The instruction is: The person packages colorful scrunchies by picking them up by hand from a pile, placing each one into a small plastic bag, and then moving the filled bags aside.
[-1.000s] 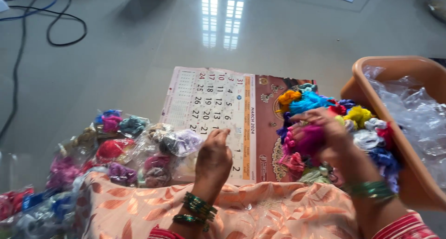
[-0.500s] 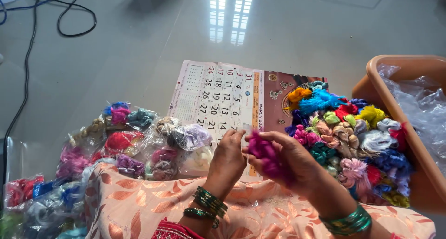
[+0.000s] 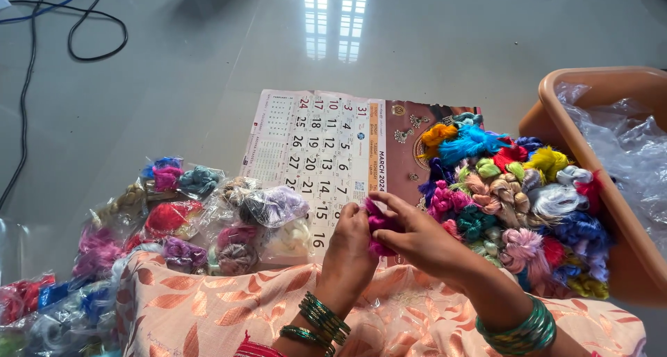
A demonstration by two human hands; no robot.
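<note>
Now magenta tuft (image 3: 379, 225) pinched between both my hands above my lap | left hand (image 3: 347, 249) grips its left end; right hand (image 3: 420, 242) closes fingers over it | calendar (image 3: 319, 148) beneath; thread pile (image 3: 517, 204) right; bagged threads (image 3: 208, 218) left; tub (image 3: 618, 93) beyond

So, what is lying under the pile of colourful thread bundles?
The pile of thread bundles lies on a paper calendar sheet spread on the grey floor. Only its left part shows; the bundles cover the rest.
</note>
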